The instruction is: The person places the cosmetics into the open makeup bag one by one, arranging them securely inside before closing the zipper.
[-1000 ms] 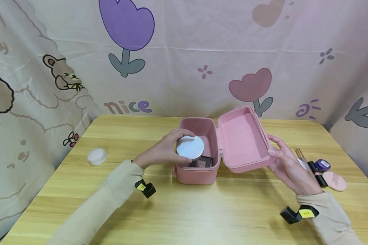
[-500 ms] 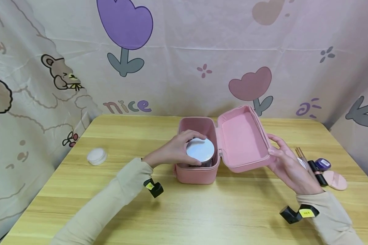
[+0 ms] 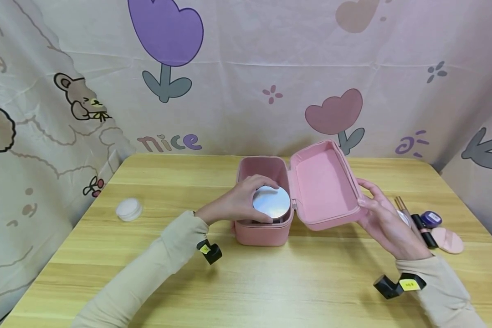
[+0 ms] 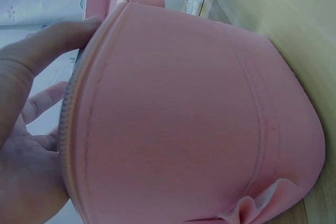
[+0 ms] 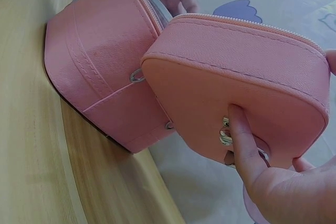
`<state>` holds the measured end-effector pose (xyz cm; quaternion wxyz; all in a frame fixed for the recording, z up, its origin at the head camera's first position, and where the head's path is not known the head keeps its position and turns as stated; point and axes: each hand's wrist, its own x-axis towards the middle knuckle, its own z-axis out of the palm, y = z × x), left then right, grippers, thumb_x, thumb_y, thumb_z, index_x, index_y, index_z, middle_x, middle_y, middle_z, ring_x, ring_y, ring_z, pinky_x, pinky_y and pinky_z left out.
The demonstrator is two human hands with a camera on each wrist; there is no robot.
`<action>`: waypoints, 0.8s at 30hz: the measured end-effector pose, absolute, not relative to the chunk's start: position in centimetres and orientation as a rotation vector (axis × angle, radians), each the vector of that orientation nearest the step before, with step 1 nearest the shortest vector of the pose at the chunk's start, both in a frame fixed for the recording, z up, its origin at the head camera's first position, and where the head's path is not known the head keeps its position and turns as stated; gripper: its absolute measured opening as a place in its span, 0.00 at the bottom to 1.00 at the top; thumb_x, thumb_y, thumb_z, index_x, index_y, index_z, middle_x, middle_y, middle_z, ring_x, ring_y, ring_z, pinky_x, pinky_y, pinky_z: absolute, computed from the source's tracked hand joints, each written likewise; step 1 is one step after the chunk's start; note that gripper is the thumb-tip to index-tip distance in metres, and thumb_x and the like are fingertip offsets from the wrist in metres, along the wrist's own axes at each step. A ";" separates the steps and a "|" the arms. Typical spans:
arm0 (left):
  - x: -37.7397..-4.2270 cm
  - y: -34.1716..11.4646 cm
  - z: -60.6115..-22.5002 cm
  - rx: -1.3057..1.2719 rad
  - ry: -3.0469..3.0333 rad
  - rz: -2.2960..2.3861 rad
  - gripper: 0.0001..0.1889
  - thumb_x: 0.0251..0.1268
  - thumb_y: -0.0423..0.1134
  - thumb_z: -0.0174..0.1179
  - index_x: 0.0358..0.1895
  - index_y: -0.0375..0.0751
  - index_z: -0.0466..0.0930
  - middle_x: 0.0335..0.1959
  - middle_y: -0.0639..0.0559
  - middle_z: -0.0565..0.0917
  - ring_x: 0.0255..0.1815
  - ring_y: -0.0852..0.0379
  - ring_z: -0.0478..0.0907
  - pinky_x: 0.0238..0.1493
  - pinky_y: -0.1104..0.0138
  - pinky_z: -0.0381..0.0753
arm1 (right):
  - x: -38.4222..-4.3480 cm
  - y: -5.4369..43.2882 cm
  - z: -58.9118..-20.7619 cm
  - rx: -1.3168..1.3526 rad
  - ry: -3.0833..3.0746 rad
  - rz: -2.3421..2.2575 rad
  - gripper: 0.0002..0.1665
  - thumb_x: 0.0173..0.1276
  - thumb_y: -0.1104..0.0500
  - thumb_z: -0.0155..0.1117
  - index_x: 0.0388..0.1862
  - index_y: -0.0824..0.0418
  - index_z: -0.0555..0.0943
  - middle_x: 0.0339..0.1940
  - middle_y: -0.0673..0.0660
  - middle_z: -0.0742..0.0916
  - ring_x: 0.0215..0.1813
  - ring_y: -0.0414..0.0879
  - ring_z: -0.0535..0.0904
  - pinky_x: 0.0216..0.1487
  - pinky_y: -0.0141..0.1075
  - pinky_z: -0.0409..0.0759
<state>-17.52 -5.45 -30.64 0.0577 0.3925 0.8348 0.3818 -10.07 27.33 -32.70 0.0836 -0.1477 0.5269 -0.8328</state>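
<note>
A pink zippered cosmetic case (image 3: 262, 237) stands on the table with its lid (image 3: 325, 187) swung out to the right. My left hand (image 3: 243, 200) reaches into the case mouth and grips a round container with a shiny silver top (image 3: 272, 202), thumb and fingers on opposite sides of it. The container's lower part is hidden inside the case. With thumb and fingers, my right hand (image 3: 387, 225) holds the lid by its outer edge. In the right wrist view one finger (image 5: 245, 140) lies along the lid's outside, beside gold-coloured metal fittings (image 5: 226, 132).
Right of the case lie a purple-lidded jar (image 3: 431, 219), a black tube (image 3: 424, 232), a pink powder puff (image 3: 448, 240) and slim pencil-like sticks (image 3: 401, 205). A small white round container (image 3: 129, 209) sits at the left. A printed cloth (image 3: 238, 91) hangs behind the table.
My left hand has carried the silver-topped container rightward and down into the case, over a dark item that showed there before. The right hand and lid have stayed nearly still.
</note>
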 end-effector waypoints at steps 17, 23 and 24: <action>-17.6 -5.2 -30.8 1.181 2.537 1.143 0.33 0.41 0.39 0.77 0.56 0.41 0.76 0.58 0.47 0.74 0.59 0.50 0.67 0.53 0.58 0.74 | -10.0 27.4 -32.6 -0.446 1.593 -2.468 0.26 0.75 0.68 0.40 0.70 0.55 0.57 0.67 0.57 0.62 0.60 0.45 0.74 0.58 0.36 0.74; -17.6 -5.3 -30.9 1.203 2.536 1.137 0.32 0.41 0.39 0.77 0.55 0.40 0.77 0.59 0.47 0.75 0.60 0.50 0.67 0.55 0.58 0.72 | -10.0 27.3 -32.7 -0.454 1.570 -2.489 0.26 0.74 0.69 0.40 0.69 0.55 0.58 0.66 0.57 0.65 0.59 0.45 0.74 0.58 0.36 0.73; -17.6 -5.3 -30.9 1.205 2.537 1.134 0.32 0.41 0.39 0.77 0.55 0.41 0.77 0.59 0.47 0.75 0.61 0.50 0.67 0.55 0.57 0.72 | -10.0 27.3 -32.7 -0.454 1.567 -2.491 0.26 0.74 0.69 0.40 0.69 0.55 0.58 0.66 0.57 0.65 0.59 0.45 0.74 0.58 0.36 0.73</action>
